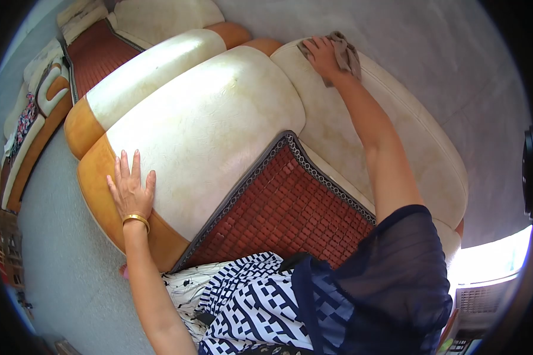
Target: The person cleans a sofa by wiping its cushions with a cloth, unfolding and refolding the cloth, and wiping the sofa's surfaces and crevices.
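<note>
My left hand (132, 188) lies flat with fingers spread on the orange front edge of a cream sofa armrest (201, 118), a gold bracelet at its wrist. Stretched far forward, my right hand (324, 57) presses on a brown cloth (347, 56) at the top of the cream backrest (391, 130). Part of the cloth bunches beyond the fingers and hangs beside the wrist. Between my arms, a red-brown beaded seat mat (284, 207) with a dark patterned border covers the seat.
Behind the near armrest stands another cream armrest (160, 71) with a second red mat (100, 53) past it. At the left is another sofa (35, 148) with a floral cloth. Grey floor (71, 254) lies at lower left, a grey wall (456, 77) at upper right.
</note>
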The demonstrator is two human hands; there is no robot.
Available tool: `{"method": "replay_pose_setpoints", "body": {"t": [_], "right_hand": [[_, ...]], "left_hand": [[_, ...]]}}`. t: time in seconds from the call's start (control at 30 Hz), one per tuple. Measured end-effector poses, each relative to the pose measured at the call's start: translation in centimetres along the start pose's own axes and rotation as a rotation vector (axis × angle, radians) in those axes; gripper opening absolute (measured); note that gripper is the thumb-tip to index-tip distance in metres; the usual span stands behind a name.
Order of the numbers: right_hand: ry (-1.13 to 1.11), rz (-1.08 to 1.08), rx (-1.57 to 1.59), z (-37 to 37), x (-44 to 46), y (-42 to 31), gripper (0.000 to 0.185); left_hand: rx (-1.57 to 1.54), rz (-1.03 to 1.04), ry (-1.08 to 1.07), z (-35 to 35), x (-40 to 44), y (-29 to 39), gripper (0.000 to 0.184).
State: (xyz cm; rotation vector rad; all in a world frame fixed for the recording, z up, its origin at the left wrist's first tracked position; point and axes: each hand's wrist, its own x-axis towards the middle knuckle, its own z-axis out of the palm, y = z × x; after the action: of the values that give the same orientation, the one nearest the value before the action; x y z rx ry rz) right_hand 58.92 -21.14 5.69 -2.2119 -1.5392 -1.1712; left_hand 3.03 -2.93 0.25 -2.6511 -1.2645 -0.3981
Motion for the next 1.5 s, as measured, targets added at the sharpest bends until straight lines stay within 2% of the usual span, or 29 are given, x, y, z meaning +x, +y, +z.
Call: {"method": "replay_pose_setpoints", "body": {"t": [0.03,0.07,0.13,0.17,0.23,0.4,0.63,0.7,0.83,0.87,0.9,0.93,1.03,1.17,1.23,1.27,1.33,1.5], "right_hand": [[-0.153,0.081,-0.011,-0.7,1.0,0.3,0.045],[-0.151,0.088,-0.018,-1.8,1.4,0.7,0.045],[-0.321,0.264,0.065,-4.2,2.1,1.4,0.043],[-0.315,0.264,0.058,-5.3,2.0,1.6,0.043],[-0.348,0.455,0.053,-7.2,0.3,3.2,0.048],[-0.382,0.654,-0.049,-12.9,-6.9,10.0,0.053],[-0.447,0.961,-0.219,-24.5,-21.7,18.3,0.057],[-0.394,1.040,-0.326,-27.5,-26.9,20.5,0.058],[-0.440,1.367,-0.447,-34.9,-32.7,20.3,0.061],[-0.439,1.372,-0.450,-36.0,-33.6,20.3,0.061],[-0.425,1.523,-0.483,-37.0,-34.4,20.3,0.060],[-0.407,1.674,-0.514,-37.6,-34.8,20.4,0.060],[-0.442,1.783,-0.501,-36.8,-32.9,20.3,0.057],[-0.436,1.699,-0.547,-35.3,-30.7,19.4,0.055],[-0.498,1.438,-0.487,-34.3,-30.3,20.6,0.053],[-0.496,1.422,-0.484,-33.0,-29.9,21.6,0.053],[-0.664,1.090,-0.463,-29.9,-28.8,23.9,0.052],[-0.546,0.973,-0.277,-23.2,-20.1,19.2,0.052]], "left_hand": [[-0.001,0.008,0.005,0.0,0.0,0.0,0.059],[-0.007,0.000,-0.005,-0.1,0.0,0.0,0.058],[-0.019,0.000,-0.008,-0.2,0.0,0.1,0.058],[-0.023,-0.005,-0.016,-0.3,0.0,0.1,0.059],[-0.031,-0.013,-0.022,-0.4,0.0,0.1,0.059],[-0.029,-0.017,-0.013,-0.1,0.0,0.1,0.059],[-0.001,-0.021,-0.032,-0.6,0.0,0.3,0.059],[0.000,-0.035,-0.050,-0.9,0.0,0.4,0.059],[-0.002,-0.034,-0.055,-0.9,0.0,0.5,0.059],[0.002,-0.033,-0.054,-0.9,0.0,0.4,0.059],[0.007,-0.034,-0.052,-0.8,0.0,0.4,0.059],[0.008,-0.030,-0.050,-0.8,0.0,0.3,0.059],[-0.013,-0.028,-0.054,-0.7,0.0,0.4,0.059],[0.030,-0.027,-0.044,-0.5,0.1,0.3,0.059],[0.027,-0.035,-0.040,-0.5,0.0,0.2,0.059],[0.013,-0.026,-0.034,-0.5,-0.1,0.2,0.059],[-0.004,-0.030,-0.030,-0.6,-0.1,0.3,0.059],[-0.060,-0.016,-0.022,-0.8,-0.2,0.2,0.059]]}}
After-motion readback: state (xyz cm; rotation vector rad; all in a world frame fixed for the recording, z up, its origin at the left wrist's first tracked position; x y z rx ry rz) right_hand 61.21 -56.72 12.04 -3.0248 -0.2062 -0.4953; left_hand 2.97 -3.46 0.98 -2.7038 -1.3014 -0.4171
